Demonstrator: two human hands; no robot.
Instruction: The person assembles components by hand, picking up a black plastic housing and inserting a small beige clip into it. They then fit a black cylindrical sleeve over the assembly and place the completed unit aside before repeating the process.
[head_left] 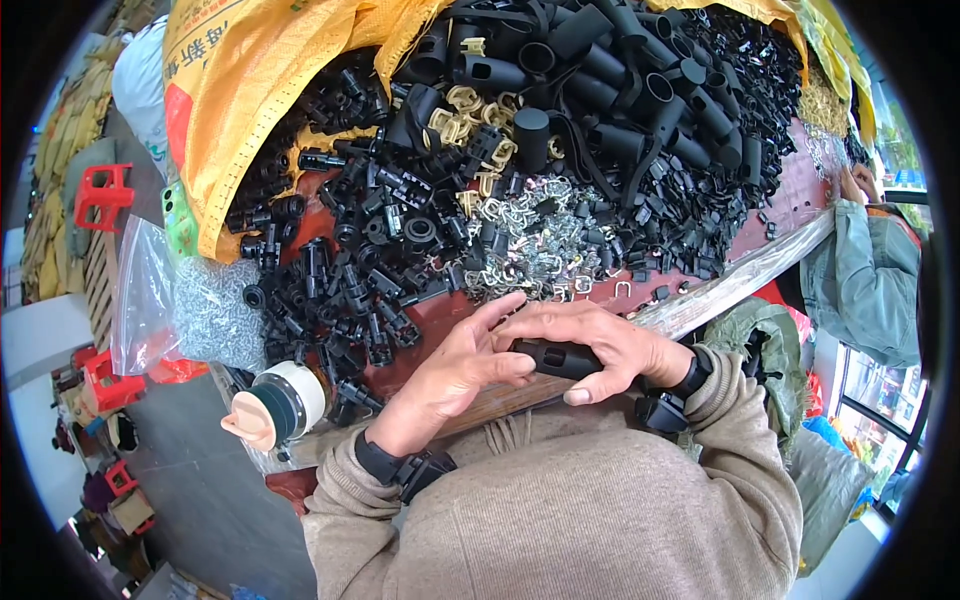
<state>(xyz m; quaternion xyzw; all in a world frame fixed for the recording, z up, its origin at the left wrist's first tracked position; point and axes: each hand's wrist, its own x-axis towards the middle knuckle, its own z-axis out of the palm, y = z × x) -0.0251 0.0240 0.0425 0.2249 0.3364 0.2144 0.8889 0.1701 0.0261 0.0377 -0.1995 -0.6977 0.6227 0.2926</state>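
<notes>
My right hand (600,340) grips a black plastic tube-shaped part (556,358) at the near edge of the red table (790,195). My left hand (455,375) rests against the part's left end, fingers stretched toward a pile of small metal clips (530,250). Both wrists wear black straps. Heaps of small black plastic fittings (340,270) and larger black tubes (640,90) cover the table beyond my hands.
A clear bag of small metal pieces (190,310) lies at the left. A tape roll (280,405) sits at the table's near-left corner. Yellow woven sacks (250,70) line the back. Another person in a grey-green jacket (865,280) works at the right.
</notes>
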